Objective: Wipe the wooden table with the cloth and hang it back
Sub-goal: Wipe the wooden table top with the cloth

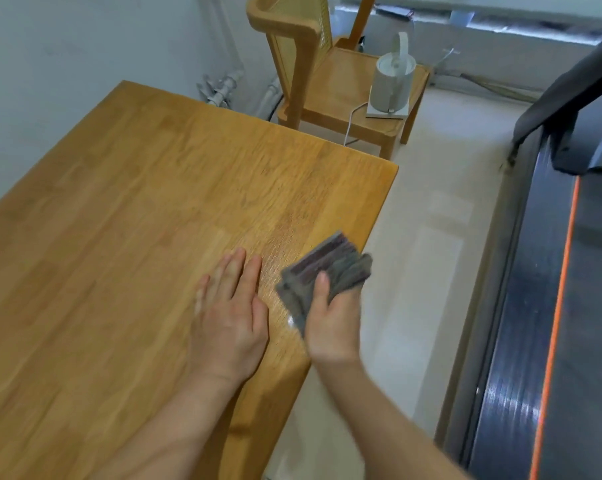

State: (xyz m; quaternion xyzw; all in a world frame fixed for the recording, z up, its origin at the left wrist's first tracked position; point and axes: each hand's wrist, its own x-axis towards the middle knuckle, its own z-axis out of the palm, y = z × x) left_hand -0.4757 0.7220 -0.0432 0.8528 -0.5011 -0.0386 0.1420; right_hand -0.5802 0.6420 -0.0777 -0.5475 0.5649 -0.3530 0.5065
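The table (119,237) was wide, and its far left part was a long reach away, so that part could get missed. The left hand (228,317) lay flat on the wood near the right edge, fingers straight and close together, holding nothing. If it pressed down there, it could leave marks on the shiny patch beside it, and it could get in the way of the wiping. Just to its right was the cloth (330,268), folded into a thick grey pad with dark stripes. It was at the table's right edge, partly out over the floor (431,271). It was blurry there, so I could not tell if it touched the wood. The right hand (330,327) held it from the near end. The thumb (322,285) pressed on top, and the other fingers were under the cloth, hidden. Only that end was gripped, so the folds could fall open, or the cloth could slip and drop to the floor.
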